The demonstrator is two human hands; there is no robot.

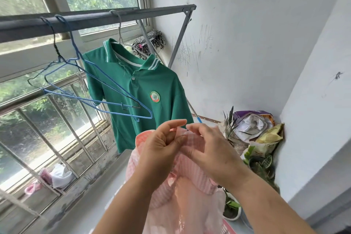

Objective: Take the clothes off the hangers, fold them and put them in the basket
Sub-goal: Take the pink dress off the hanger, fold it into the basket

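Pink garment [187, 182] hangs low beneath the grey rail [98, 18], in front of the green polo shirt [146, 99] hooked on that rail. Left hand [161, 150] and right hand [212, 152] both pinch its top edge, fingers curled. Empty blue hangers [95, 89] dangle from the rail.

Rail: a grey bar [95, 19] running across in front of the window.
On the rail: two bare wire hangers [76, 51] side by side; a white hanger [119, 30] carrying a green polo shirt [144, 100] (round badge on its chest).
Floor: grey [89, 201].
On the floor: crumpled bags [254, 125] and plant pots [232, 214] in the right corner.
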